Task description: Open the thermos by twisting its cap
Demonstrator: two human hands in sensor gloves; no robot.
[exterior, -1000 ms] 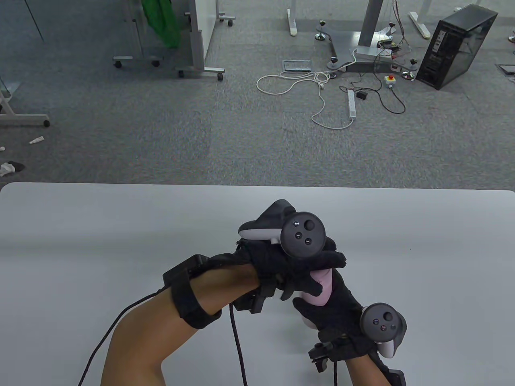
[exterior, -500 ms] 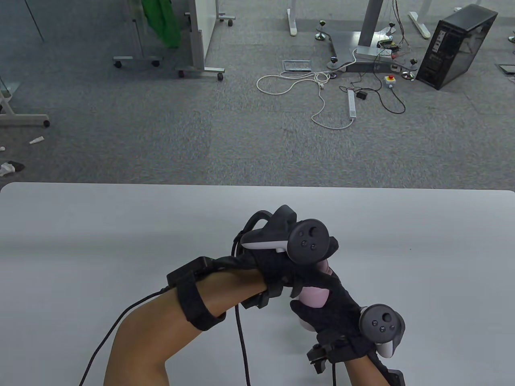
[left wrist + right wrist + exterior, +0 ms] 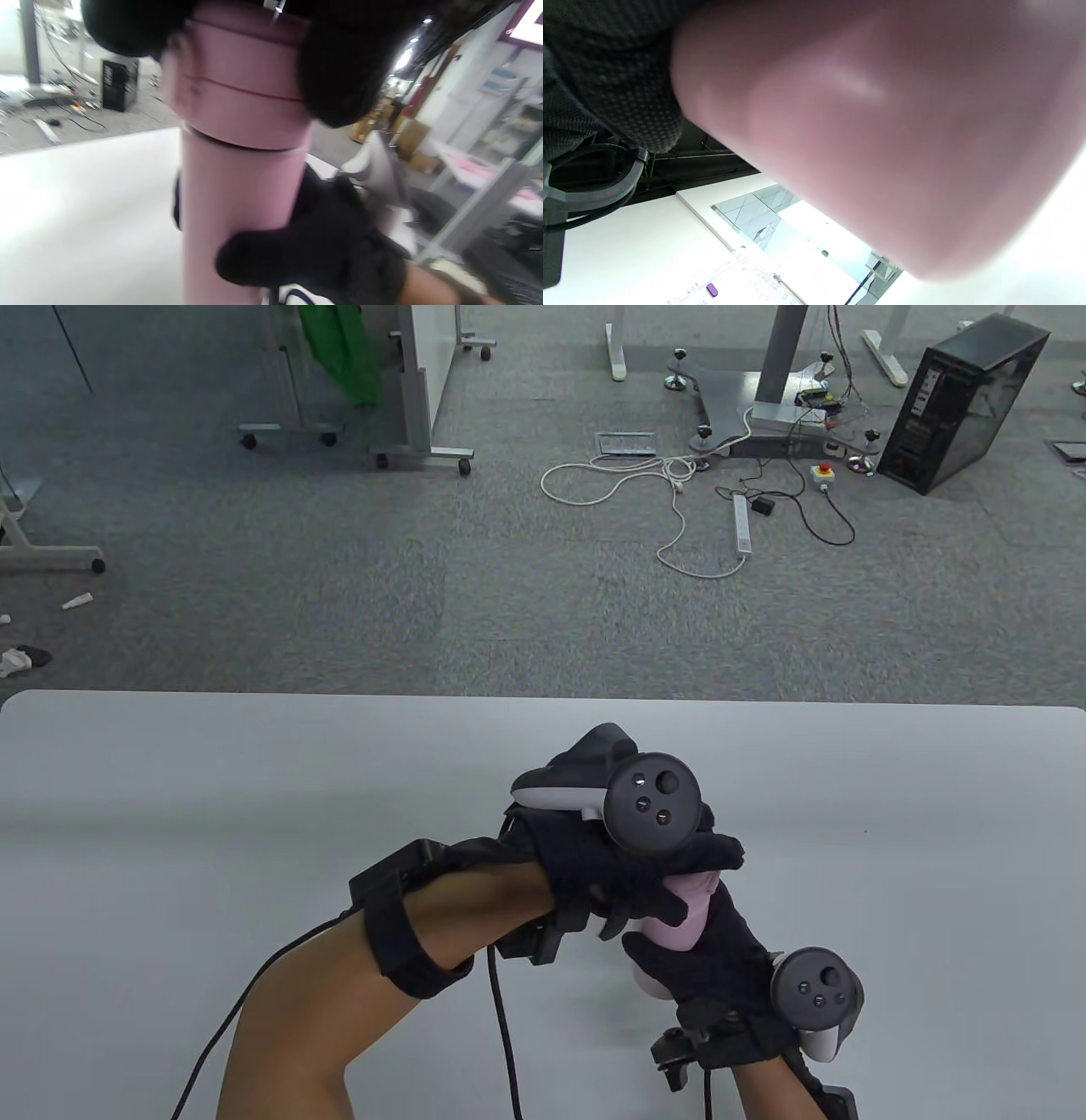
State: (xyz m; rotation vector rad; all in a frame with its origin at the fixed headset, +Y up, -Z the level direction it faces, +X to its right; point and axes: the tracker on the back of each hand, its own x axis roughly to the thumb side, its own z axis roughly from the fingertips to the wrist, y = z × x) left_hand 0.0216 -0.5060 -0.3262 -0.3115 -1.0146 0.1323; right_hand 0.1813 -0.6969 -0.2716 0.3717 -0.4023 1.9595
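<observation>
We've got the left hand (image 3: 628,869) wrapped over the wide pink screw cap (image 3: 242,84) and the right hand (image 3: 713,959) clamped round the matte pink cylindrical thermos body (image 3: 237,207), so if that lower grip slips, we'd guess the whole thing just spins with the cap instead of unscrewing.

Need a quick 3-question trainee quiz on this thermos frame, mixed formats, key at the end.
1. True or false: the cap is off the thermos.
2. Which hand grips the cap: A) left hand B) right hand?
3. Fill in: the right hand holds the thermos's ____.

Key: 1 false, cap sits on the pink body. 2 A. 3 body.
</observation>
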